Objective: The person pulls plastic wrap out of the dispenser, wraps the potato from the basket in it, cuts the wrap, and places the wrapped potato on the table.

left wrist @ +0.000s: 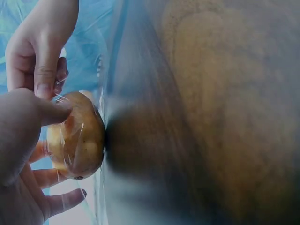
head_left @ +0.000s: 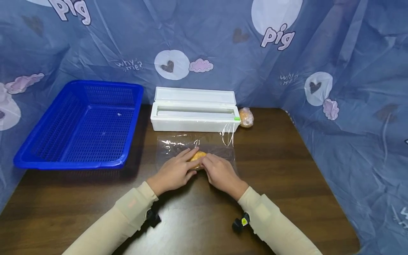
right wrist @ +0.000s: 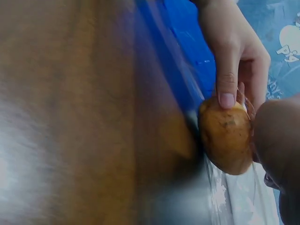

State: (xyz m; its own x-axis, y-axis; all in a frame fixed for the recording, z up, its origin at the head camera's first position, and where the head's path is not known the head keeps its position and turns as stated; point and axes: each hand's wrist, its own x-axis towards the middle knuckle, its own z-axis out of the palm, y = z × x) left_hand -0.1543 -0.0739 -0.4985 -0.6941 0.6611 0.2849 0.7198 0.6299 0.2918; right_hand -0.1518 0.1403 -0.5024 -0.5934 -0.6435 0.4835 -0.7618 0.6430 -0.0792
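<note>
While the left hand (head_left: pixel 174 172) holds the potato (right wrist: pixel 225 136), its thumb on one side and fingers spread round the other, the right hand (head_left: pixel 223 173) pinches a gathered bit of clear film (head_left: pixel 172 143) against it; the potato is on the desk (head_left: pixel 271 198), in front of the white box (head_left: pixel 194 125) and apart from it; film covers part of its skin and looks drawn tight in places, so the wrapping seems partly done; much of the sheet lies spread between the potato and the white box, loose at both sides, and appears left to be folded in; whether its far edge is cut free I cannot tell, since film hangs at the front right of the white box, below the green slider (head_left: pixel 237 118); just beside the right end of the white box rests an orange-brown bundle (head_left: pixel 246 117) in film, which looks finished; the lid (head_left: pixel 194 95) stands raised at the back of the white box; left of the white box is the blue basket (head_left: pixel 79 165), touched by neither hand.
</note>
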